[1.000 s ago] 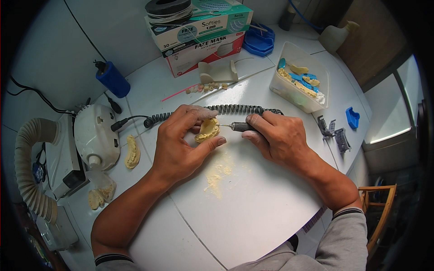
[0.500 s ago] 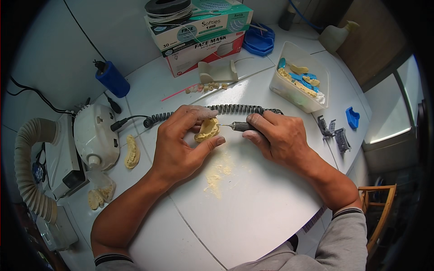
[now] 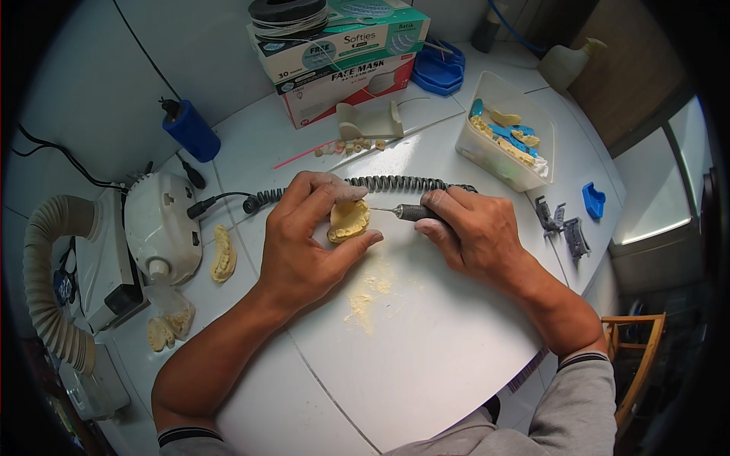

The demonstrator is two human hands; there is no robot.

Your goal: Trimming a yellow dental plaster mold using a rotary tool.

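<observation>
Between the thumb and fingers of my left hand (image 3: 308,235) is a yellow plaster dental model (image 3: 350,222), its row of teeth toward me. My right hand (image 3: 475,228) is closed round a dark rotary handpiece (image 3: 414,213) with a silver nose. The handpiece's thin bur points left and meets or nearly meets the model's right edge; contact is too fine to tell. Pale dust whitens my fingertips. Below my hands, yellow plaster powder (image 3: 365,296) lies scattered on the white tabletop (image 3: 426,349). Behind them stretches a black coiled cord (image 3: 395,183).
At left stand a white machine (image 3: 163,224) with a ribbed hose (image 3: 53,281) and more plaster models (image 3: 223,254). A blue cylinder (image 3: 192,131) and stacked mask boxes (image 3: 342,83) are behind. To the right are a clear tub (image 3: 494,159) of plaster pieces and grey hinged articulators (image 3: 574,235).
The handpiece in my right hand has shifted slightly right. The dental model has turned a little in my left hand, and the whole view has moved slightly.
</observation>
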